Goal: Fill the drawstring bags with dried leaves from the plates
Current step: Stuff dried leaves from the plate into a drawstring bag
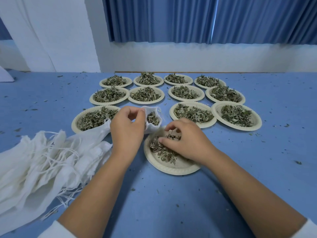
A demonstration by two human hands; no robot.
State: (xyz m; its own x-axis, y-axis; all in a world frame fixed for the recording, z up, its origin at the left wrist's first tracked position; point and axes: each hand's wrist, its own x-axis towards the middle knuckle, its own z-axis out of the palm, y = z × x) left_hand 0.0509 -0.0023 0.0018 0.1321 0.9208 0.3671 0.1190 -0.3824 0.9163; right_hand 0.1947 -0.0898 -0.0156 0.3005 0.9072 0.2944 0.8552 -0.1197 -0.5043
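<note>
Bag held open by the near plate
Left hand [127, 129] pinches the drawstring bag [151, 109] open at its rim, just behind the plate [171, 170]; right hand [186, 140] curls around dried leaves [163, 152] on it.

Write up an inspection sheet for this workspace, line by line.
Surface: blue table, flat, fully in view.
Job's things: near plate part emptied of dried leaves; eleven fuller plates behind it; open bag partly filled; pile of empty bags on the left.
Clutter: leaf crumbs scattered over the table.
Hands: left hand holds the open bag's mouth; right hand pinches dried leaves on the near plate.
Cables: nothing seen.
Surroundings: blue curtains, white wall.
</note>
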